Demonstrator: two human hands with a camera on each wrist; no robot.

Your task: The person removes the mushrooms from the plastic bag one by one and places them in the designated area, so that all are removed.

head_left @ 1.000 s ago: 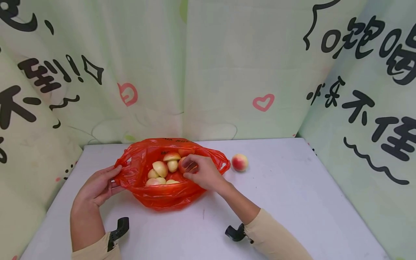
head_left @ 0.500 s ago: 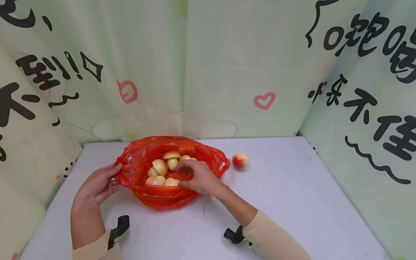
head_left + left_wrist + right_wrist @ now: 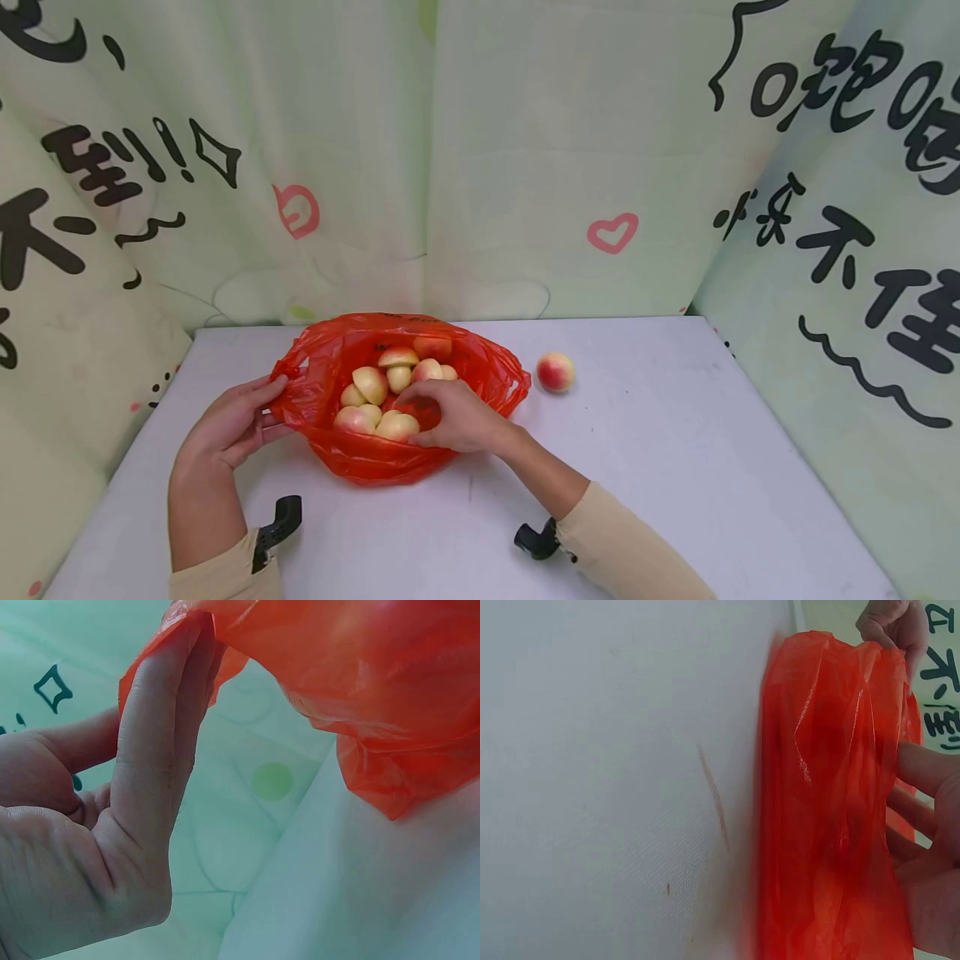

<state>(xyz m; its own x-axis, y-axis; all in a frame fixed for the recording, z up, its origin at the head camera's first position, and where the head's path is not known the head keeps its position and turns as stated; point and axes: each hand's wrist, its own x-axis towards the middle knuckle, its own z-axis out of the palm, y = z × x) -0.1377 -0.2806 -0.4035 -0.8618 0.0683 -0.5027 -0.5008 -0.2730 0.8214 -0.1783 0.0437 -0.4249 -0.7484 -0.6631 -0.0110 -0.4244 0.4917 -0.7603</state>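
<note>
A red plastic bag (image 3: 390, 458) lies on its side on the table, its mouth wide, with several pale yellow, red-blushed peaches (image 3: 371, 384) inside. My left hand (image 3: 232, 423) pinches the left edge of the bag's mouth; in the left wrist view its straight fingers (image 3: 154, 727) lie against the plastic. My right hand (image 3: 457, 417) reaches into the mouth from the right, fingers loosely bent, thumb low near the front peach (image 3: 397, 426). Nothing shows in its grasp. In the right wrist view the bag's front wall hides the fingertips of the right hand (image 3: 930, 825).
One loose peach (image 3: 556, 372) rests on the white table (image 3: 637, 433) just right of the bag. Curtains (image 3: 510, 167) with black writing and pink hearts hang behind and at both sides. Black wrist mounts (image 3: 536, 542) stick out from the beige sleeves.
My right hand has moved down and slightly left from the peaches at the back of the bag, uncovering them. The left hand keeps its hold on the bag's edge.
</note>
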